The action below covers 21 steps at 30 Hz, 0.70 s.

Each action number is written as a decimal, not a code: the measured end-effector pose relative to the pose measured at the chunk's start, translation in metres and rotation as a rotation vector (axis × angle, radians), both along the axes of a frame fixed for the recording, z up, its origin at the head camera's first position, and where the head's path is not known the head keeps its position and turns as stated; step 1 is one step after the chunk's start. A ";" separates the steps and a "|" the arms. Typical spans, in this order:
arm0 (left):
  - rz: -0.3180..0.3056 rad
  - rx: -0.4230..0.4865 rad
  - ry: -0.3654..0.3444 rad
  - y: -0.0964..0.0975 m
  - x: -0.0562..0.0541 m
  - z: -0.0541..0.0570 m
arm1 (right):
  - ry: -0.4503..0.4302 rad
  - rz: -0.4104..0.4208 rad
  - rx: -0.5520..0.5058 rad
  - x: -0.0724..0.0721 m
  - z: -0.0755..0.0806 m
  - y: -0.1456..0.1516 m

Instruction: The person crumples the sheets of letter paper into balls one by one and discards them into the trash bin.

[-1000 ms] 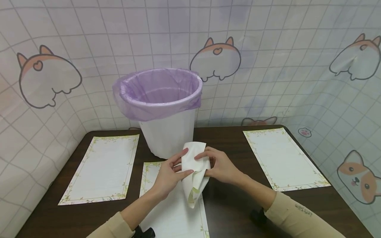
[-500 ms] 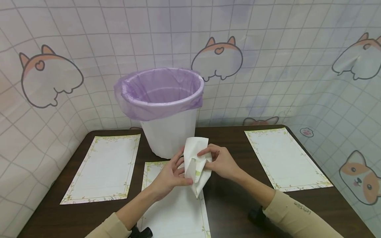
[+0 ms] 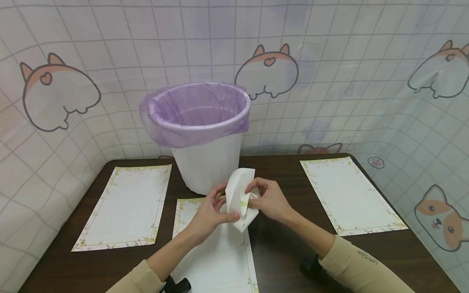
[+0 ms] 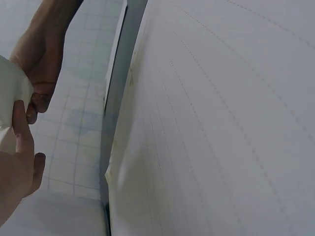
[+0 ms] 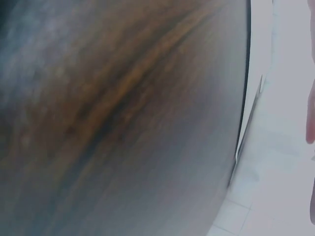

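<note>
A folded, partly crumpled sheet of white paper (image 3: 236, 186) with a yellow-green printed edge is held between my two hands, above a flat sheet. My left hand (image 3: 208, 215) grips its left side, thumb in front and fingers behind. On the other side my right hand (image 3: 270, 200) pinches the paper with thumb and bent index finger. The left wrist view catches part of the crumpled paper (image 4: 9, 91) at the left edge, between the left hand (image 4: 17, 169) and the right hand (image 4: 42, 56). Only slivers of fingers (image 5: 311, 115) show in the right wrist view.
A white bin (image 3: 207, 167) lined with a purple bag (image 3: 183, 136) stands behind the hands. Flat bordered sheets lie on the dark table (image 3: 286, 252): a left sheet (image 3: 126, 207), a middle sheet (image 3: 216, 260) under the hands and a right sheet (image 3: 351, 195). A patterned curtain surrounds the table.
The paper's hanging lower tip has risen and folded inward, making the bundle shorter and more crumpled. My left hand has shifted slightly around it; both hands stay in nearly the same place.
</note>
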<state>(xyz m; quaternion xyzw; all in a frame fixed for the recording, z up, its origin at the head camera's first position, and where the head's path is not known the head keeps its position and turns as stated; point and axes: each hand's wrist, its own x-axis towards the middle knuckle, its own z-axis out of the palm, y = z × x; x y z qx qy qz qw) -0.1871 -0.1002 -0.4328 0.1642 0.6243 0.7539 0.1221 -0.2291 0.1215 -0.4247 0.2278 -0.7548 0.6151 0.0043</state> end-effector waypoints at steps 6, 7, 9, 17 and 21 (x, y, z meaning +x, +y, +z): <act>-0.004 0.032 -0.011 0.004 -0.003 -0.002 | -0.003 -0.028 0.012 0.000 0.000 -0.002; -0.011 0.039 -0.011 0.004 -0.003 -0.002 | -0.003 -0.030 0.013 0.000 0.000 -0.002; -0.032 0.049 -0.009 0.005 -0.004 -0.001 | -0.006 -0.025 0.006 0.000 0.001 -0.003; 0.011 -0.001 -0.041 0.008 -0.007 -0.001 | 0.017 -0.029 -0.002 0.003 0.001 -0.008; 0.073 -0.038 -0.054 0.009 -0.009 -0.003 | 0.034 -0.031 0.050 0.005 0.002 -0.013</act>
